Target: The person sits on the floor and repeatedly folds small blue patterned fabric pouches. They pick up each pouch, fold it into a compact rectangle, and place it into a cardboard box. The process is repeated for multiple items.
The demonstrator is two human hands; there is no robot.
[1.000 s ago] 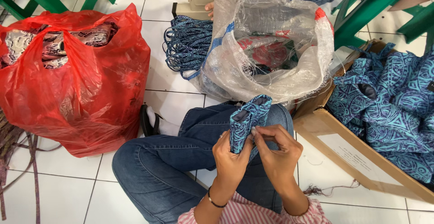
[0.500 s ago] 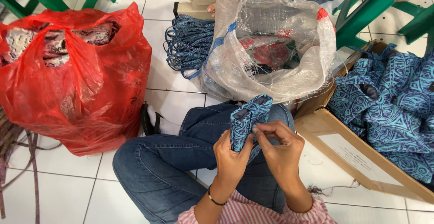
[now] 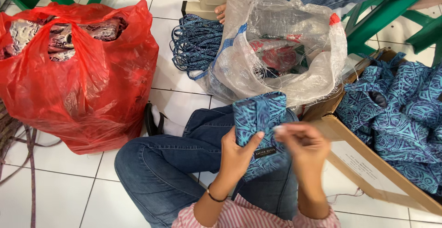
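The blue patterned pouch sits above our lap, gripped upright in our left hand, thumb pressed on its front. Since 1 second ago, our right hand has lifted slightly off its edge, fingertips pinched together, apparently drawing something thin we cannot make out; the handling continues beside the cardboard box.

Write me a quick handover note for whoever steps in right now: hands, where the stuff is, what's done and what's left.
Left hand: grips the blue patterned fabric pouch from the side, thumb on its front, over the lap.
Right hand: fingertips pinched at the pouch's right edge; what they pinch is too small to tell.
Cardboard box on the right holds a pile of matching blue pieces.
Clear plastic bag sits ahead, blue cords beside it, red bag of patterned cloth on the left.
Done: many pieces lie in the box.
Left: the pouch in hand is not yet set down.
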